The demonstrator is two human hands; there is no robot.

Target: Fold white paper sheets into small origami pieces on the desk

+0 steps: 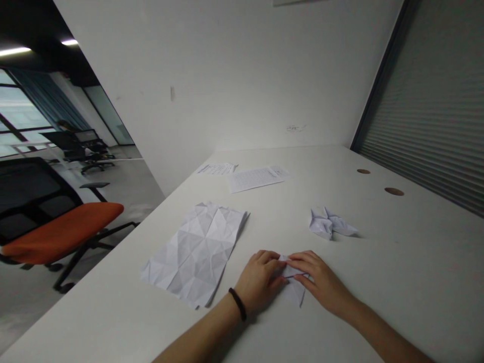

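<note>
Stretching the left forearm (200,333) and the right forearm (385,330) over the desk (397,272), wearing a dark band (238,304) on the left wrist. Gripping a folded paper (295,293) on the desk between the left hand (259,277) and the right hand (323,285), holding its left part in the fingers of the one and its right part in the fingers of the other. Covering much of it, leaving a pointed flap showing on the near side. Seeing a creased paper (200,247) lying just left of the left hand, with fold lines running all over it; not telling single sheet from stack. Seeing a folded shape (321,225) sitting beyond the right hand, apart from it, with points sticking out. Looking farther across the desk at a printed sheet (257,179) and, to its left, a second printed sheet (216,169) near the wall (264,101). Noticing two round holes (394,191) in the desk on the right, near the blinds (427,111), and a chair (64,232) with an orange seat off the desk to the left.
</note>
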